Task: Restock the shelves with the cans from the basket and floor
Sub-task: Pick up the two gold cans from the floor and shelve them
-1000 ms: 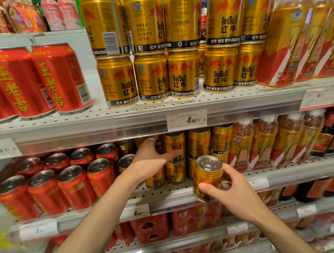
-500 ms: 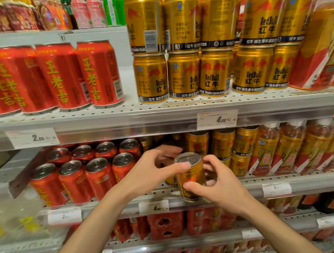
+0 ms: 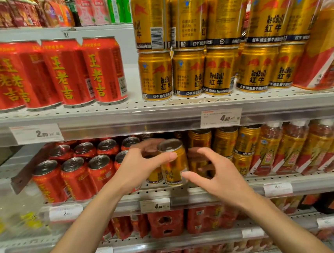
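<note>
Nearest are two bare arms reaching up to the middle shelf (image 3: 189, 193). The left hand (image 3: 139, 167) holds a gold Red Bull can (image 3: 173, 162): its thumb lies across the front of the can near the top and its fingers curl round the back, so its grip pinches the can. The right hand (image 3: 219, 174) is just beside the can on the right. Its fingers are spread and bent, and its thumb tip touches the can low down. I cannot tell if its fingers touch the can.

The gold can stands upright at the front edge of the middle shelf, with its silver top showing. A white price tag (image 3: 155, 205) sits on the shelf edge just below it.

To the left on that shelf stand red cans (image 3: 75, 176) in rows. Behind the held can and to its right stand more gold cans (image 3: 224, 141), two high. Farther right are bottles (image 3: 270, 149) with gold and red labels.

On the upper shelf (image 3: 160, 106), tall red cans (image 3: 103, 69) stand on the left, and gold Red Bull cans (image 3: 187, 71) are stacked two high on the right.

Below, the low shelf holds red packs (image 3: 165, 222).
</note>
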Demonstrator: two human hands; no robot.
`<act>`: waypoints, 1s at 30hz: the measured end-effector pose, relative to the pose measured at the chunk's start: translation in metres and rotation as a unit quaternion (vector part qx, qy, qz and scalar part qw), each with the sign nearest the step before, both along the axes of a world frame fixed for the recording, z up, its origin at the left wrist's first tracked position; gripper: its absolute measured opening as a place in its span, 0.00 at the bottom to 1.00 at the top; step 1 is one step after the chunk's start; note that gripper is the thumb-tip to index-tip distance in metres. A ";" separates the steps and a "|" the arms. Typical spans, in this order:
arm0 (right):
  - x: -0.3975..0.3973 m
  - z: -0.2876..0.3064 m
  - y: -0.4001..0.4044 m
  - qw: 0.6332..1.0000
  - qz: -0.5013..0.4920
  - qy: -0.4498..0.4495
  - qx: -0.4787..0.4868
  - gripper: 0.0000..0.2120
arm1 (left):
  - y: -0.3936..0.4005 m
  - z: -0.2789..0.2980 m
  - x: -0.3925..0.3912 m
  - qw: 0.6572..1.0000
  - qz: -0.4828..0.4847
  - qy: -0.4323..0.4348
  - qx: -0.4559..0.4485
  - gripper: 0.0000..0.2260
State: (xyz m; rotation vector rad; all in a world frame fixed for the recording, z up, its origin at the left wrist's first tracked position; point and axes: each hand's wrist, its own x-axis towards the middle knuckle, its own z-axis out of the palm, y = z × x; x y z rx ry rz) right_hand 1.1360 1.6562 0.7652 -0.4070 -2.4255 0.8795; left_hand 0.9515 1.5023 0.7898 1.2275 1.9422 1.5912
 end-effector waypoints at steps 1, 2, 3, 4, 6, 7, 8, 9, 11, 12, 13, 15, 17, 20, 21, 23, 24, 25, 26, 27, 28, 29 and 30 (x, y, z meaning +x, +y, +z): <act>0.005 0.001 0.005 0.998 -0.015 0.024 0.065 0.31 | 0.001 0.001 -0.002 1.000 0.019 -0.001 0.010 0.24; 0.010 0.001 0.010 0.990 -0.023 0.052 0.127 0.27 | 0.002 0.002 -0.005 0.999 0.036 0.004 0.015 0.25; 0.014 0.001 0.015 0.979 -0.031 0.082 0.184 0.23 | 0.004 0.002 -0.007 0.999 0.049 0.012 0.012 0.25; 0.016 0.002 0.020 0.966 -0.042 0.106 0.233 0.21 | 0.005 0.001 -0.008 0.998 0.059 0.020 0.008 0.24; 0.018 0.002 0.030 0.941 -0.075 0.134 0.302 0.19 | 0.010 0.001 -0.006 0.997 0.067 0.033 0.010 0.17; 0.017 0.003 0.034 0.930 -0.090 0.139 0.327 0.19 | 0.013 0.000 -0.004 0.997 0.066 0.037 0.014 0.13; 0.016 0.004 0.036 0.922 -0.103 0.139 0.346 0.18 | 0.016 -0.001 -0.002 0.997 0.067 0.038 0.016 0.11; 0.014 0.006 0.039 0.917 -0.114 0.132 0.359 0.18 | 0.020 -0.002 -0.001 0.997 0.070 0.036 0.017 0.11; 0.009 0.008 0.043 0.913 -0.139 0.095 0.372 0.20 | 0.026 -0.002 0.002 0.996 0.085 0.027 0.010 0.14; 0.007 0.008 0.046 0.915 -0.151 0.062 0.370 0.22 | 0.029 -0.003 0.002 0.996 0.091 0.026 0.006 0.14; 0.004 0.009 0.048 0.918 -0.160 0.025 0.362 0.23 | 0.031 -0.003 0.002 0.995 0.094 0.026 0.006 0.13; -0.003 0.009 0.053 0.922 -0.165 -0.023 0.350 0.26 | 0.035 -0.003 0.002 0.994 0.102 0.027 0.006 0.13; -0.009 0.008 0.056 0.924 -0.160 -0.024 0.346 0.30 | 0.038 -0.004 0.001 0.993 0.115 0.025 -0.002 0.21; -0.013 0.007 0.060 0.927 -0.161 -0.017 0.339 0.31 | 0.041 -0.003 -0.001 0.992 0.123 0.032 -0.017 0.28; -0.013 0.007 0.063 0.927 -0.162 -0.018 0.338 0.31 | 0.041 -0.002 -0.001 0.991 0.125 0.034 -0.020 0.27; -0.012 0.006 0.067 0.927 -0.161 -0.023 0.338 0.31 | 0.043 -0.001 -0.001 0.990 0.132 0.046 -0.031 0.23; -0.012 0.006 0.068 0.926 -0.160 -0.023 0.341 0.31 | 0.044 -0.001 -0.001 0.989 0.134 0.052 -0.037 0.21; -0.012 0.007 0.068 0.925 -0.160 -0.024 0.343 0.31 | 0.046 -0.001 -0.001 0.989 0.134 0.055 -0.042 0.19; -0.012 0.006 0.068 0.925 -0.160 -0.022 0.344 0.31 | 0.047 -0.002 0.000 0.989 0.131 0.054 -0.044 0.19; -0.012 0.007 0.067 0.925 -0.161 -0.020 0.343 0.31 | 0.049 -0.002 0.001 0.990 0.126 0.052 -0.043 0.19; -0.012 0.006 0.066 0.925 -0.162 -0.016 0.343 0.31 | 0.050 -0.003 0.002 0.990 0.123 0.051 -0.042 0.19; -0.012 0.007 0.066 0.925 -0.162 -0.014 0.342 0.31 | 0.051 -0.003 0.002 0.991 0.120 0.051 -0.040 0.18; -0.012 0.007 0.066 0.925 -0.163 -0.012 0.343 0.30 | 0.050 -0.004 0.003 0.991 0.118 0.052 -0.040 0.18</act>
